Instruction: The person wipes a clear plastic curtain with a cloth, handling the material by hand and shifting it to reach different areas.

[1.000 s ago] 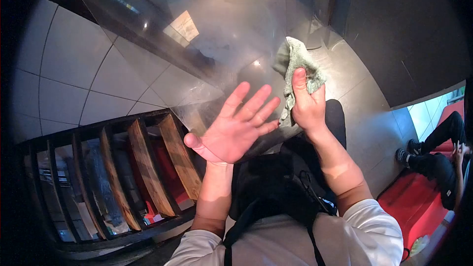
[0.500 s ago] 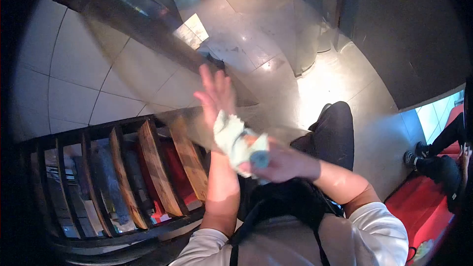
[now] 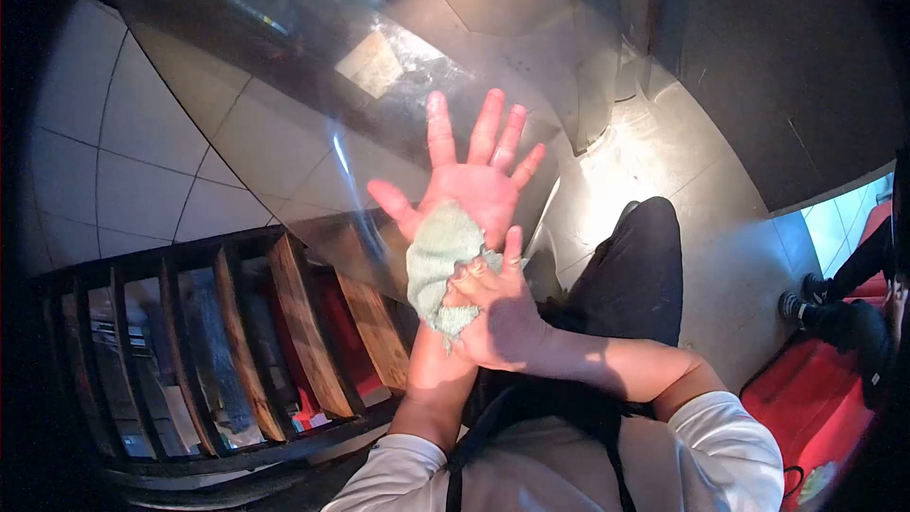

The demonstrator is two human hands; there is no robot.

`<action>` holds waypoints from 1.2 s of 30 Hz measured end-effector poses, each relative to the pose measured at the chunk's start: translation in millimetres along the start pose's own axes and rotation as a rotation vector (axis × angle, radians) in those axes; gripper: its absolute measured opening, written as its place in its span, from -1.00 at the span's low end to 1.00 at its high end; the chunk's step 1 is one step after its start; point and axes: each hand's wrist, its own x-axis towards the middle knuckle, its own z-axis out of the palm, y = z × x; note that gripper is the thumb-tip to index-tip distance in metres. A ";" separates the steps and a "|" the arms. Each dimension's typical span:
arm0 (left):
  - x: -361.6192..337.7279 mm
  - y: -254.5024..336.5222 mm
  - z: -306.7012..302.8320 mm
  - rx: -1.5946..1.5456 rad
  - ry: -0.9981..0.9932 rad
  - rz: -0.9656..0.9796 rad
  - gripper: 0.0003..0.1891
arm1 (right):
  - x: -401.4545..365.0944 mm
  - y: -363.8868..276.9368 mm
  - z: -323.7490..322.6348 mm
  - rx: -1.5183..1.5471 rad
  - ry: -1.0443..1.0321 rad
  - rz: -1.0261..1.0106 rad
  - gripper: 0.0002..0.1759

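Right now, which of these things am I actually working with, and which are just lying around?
In use:
- cloth, gripped in the right hand
- clear sheet, with the cloth at its lower part
- left hand, spread open at the sheet

Lying about:
- wooden rack, lower left
- red seat, far right
- another person's legs by that seat

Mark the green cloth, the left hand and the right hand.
green cloth (image 3: 434,256): head view, middle of its folds.
left hand (image 3: 474,192): head view, open palm.
right hand (image 3: 502,320): head view, back of hand.
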 end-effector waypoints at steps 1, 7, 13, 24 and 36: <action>-0.3 -0.3 -1.0 0.027 -0.010 -0.002 0.16 | 2.8 1.5 -5.4 -0.012 0.014 0.011 -0.57; -11.8 -0.8 13.6 0.126 0.067 0.028 0.21 | 51.2 34.2 -36.3 -0.231 0.162 0.116 -0.54; -19.1 -2.2 10.9 0.328 0.146 0.049 0.24 | 58.5 62.8 -53.0 -0.156 0.139 0.092 -0.55; -17.8 -1.0 21.8 0.508 0.146 0.029 0.36 | 52.3 50.9 -55.8 -0.268 0.184 0.100 -0.58; -21.2 8.2 19.9 0.476 0.136 -0.035 0.37 | 44.9 40.2 -43.6 -0.238 0.182 0.121 -0.64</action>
